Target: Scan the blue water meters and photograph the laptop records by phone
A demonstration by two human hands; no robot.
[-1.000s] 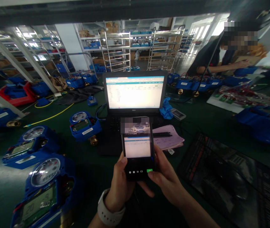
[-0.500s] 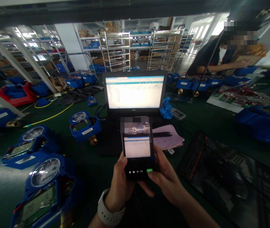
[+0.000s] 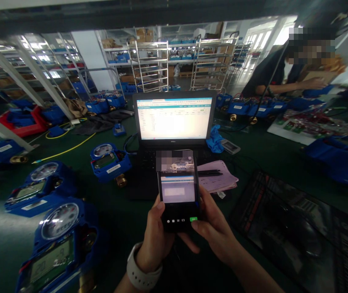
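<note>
Both hands hold a black smartphone (image 3: 179, 195) upright in front of the laptop. My left hand (image 3: 155, 228) wraps its left edge, thumb along the side, with a white watch band on the wrist. My right hand (image 3: 213, 228) grips the right edge, its thumb at a green button low on the lit screen. The phone shows a picture with a bright rectangle in it. Behind it stands an open laptop (image 3: 174, 120) with a table-like page; the phone and hands cover part of its keyboard.
Several blue meters (image 3: 54, 244) with round dials and brass fittings stand on the left. Right of the phone lie pink papers (image 3: 223, 175) with pens, a blue cloth (image 3: 215, 140) and a mouse (image 3: 296, 228) on a dark mat. A co-worker (image 3: 272, 77) handles parts at the back right.
The picture on the phone screen has changed slightly, with a brighter rectangle now in its lower part. Both hands keep the same hold; the whole view has shifted only slightly.
</note>
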